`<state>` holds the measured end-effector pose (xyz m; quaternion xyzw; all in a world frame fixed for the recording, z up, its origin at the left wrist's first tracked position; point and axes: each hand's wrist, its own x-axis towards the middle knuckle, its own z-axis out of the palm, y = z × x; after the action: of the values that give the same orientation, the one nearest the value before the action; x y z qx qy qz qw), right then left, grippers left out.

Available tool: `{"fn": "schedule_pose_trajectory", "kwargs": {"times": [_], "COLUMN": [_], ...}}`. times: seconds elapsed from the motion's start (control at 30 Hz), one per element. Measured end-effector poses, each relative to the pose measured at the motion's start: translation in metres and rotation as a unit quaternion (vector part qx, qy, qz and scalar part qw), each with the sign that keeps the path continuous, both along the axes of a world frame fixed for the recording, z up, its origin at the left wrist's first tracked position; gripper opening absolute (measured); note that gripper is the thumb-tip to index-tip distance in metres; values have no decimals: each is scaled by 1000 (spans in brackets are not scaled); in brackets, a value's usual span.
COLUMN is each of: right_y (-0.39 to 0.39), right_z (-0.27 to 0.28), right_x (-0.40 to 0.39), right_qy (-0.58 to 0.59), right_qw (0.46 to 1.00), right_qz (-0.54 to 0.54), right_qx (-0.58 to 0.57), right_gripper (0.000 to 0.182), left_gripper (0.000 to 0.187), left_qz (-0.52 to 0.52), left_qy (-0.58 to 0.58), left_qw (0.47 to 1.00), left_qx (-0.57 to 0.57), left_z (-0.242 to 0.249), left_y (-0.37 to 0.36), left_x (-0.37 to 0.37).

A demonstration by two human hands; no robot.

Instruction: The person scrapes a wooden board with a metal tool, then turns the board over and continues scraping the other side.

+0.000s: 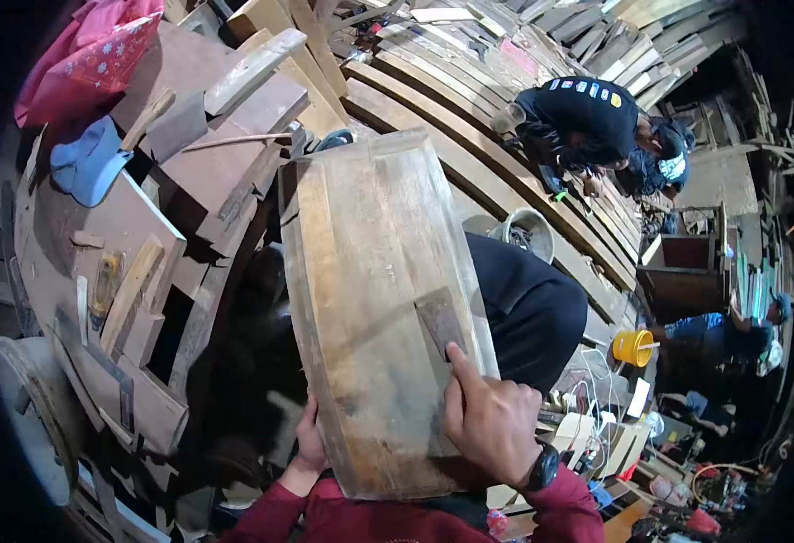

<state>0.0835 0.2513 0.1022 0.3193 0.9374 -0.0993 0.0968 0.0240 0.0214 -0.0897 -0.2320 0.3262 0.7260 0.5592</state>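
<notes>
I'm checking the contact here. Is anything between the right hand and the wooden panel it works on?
Yes: a flat scraper blade lies under the right hand, pressed onto the wooden panel. The left hand holds the panel's lower edge directly.

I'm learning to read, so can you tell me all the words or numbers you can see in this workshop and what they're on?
No text here can be read.
Black shirt of the crouching person: a row of small coloured patches, too blurred to read.
Pink cloth: only a star-like pattern, no letters.
Wooden panel under the right hand and gripped by the left hand: no writing visible.
</notes>
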Motion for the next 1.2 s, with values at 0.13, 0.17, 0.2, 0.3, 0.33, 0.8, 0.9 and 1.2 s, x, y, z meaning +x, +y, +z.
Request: {"fn": "schedule_pose_trajectory", "kwargs": {"times": [0.13, 0.17, 0.2, 0.3, 0.33, 0.8, 0.9, 1.2], "right_y": [23, 20, 14, 11, 19, 21, 29, 43], "right_z": [-45, -35, -18, -22, -35, -12, -18, -43], "right_x": [-15, -16, -18, -18, -21, -38, -42, -35], "right_qy": [57, 38, 18, 7, 23, 2, 20, 56], "right_qw": [998, 999, 999, 999, 999, 1000, 999, 997], "right_qz": [3, 0, 2, 4, 8, -24, -12, 3], "right_qx": [37, 37, 35, 34, 48, 18, 28, 55], "right_gripper": [38, 38, 39, 40, 40, 34, 35, 39], "left_gripper": [64, 64, 64, 62, 62, 61, 62, 63], "left_qz": [16, 26, 22, 27, 38, 40, 42, 46], "left_qy": [-71, -80, -59, -30, -41, -86, -69, -96], "left_qw": [997, 995, 997, 999, 998, 995, 996, 991], "left_qx": [37, 46, 32, 21, 43, -12, 42, 85], "left_z": [-5, -4, -7, -16, -16, -19, -28, -24], "left_y": [-6, -6, -5, -8, -8, -11, -8, -10], "left_x": [3, 0, 0, 5, 5, 5, 11, 8]}}
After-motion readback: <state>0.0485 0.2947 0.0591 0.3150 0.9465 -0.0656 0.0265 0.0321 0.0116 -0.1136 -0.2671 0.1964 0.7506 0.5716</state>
